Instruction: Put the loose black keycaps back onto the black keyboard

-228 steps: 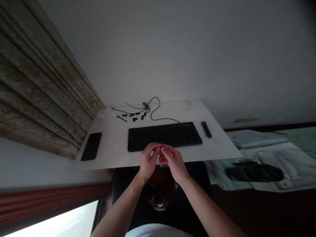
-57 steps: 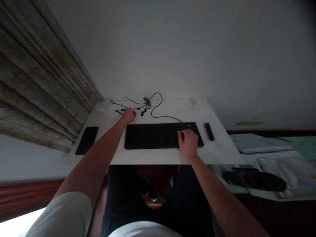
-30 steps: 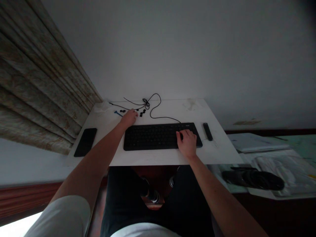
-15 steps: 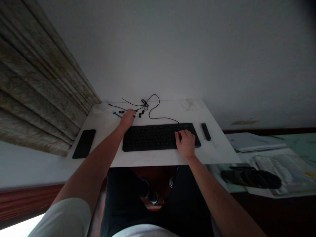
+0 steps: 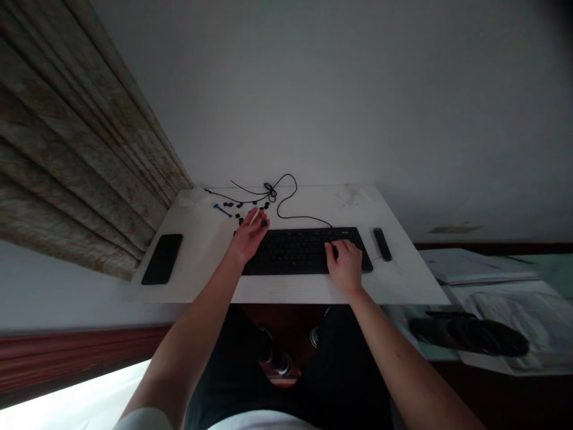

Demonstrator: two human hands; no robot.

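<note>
A black keyboard (image 5: 290, 251) lies on the white table. My left hand (image 5: 251, 234) is raised over its left end, palm turned partly up, with a small black keycap (image 5: 264, 223) pinched at the fingertips. On the right end of the keyboard rests my right hand (image 5: 345, 263), thumb apart from the bent fingers; the fingertips are partly hidden. Several loose black keycaps (image 5: 239, 205) are scattered behind the left hand. Beside them lies a thin blue tool (image 5: 222, 210) with a wider end.
The keyboard's black cable (image 5: 286, 200) loops along the back. A black phone (image 5: 162, 258) lies at the left, and a dark, narrow object (image 5: 382, 244) right of the keyboard. Crumpled clear plastic (image 5: 190, 197) sits at the back left. Wall and curtain (image 5: 89, 143) border the table.
My left hand has moved right and nearer from among the loose keycaps, and now shows a keycap at its fingertips. My right hand stays on the keyboard. The view has shifted slightly.
</note>
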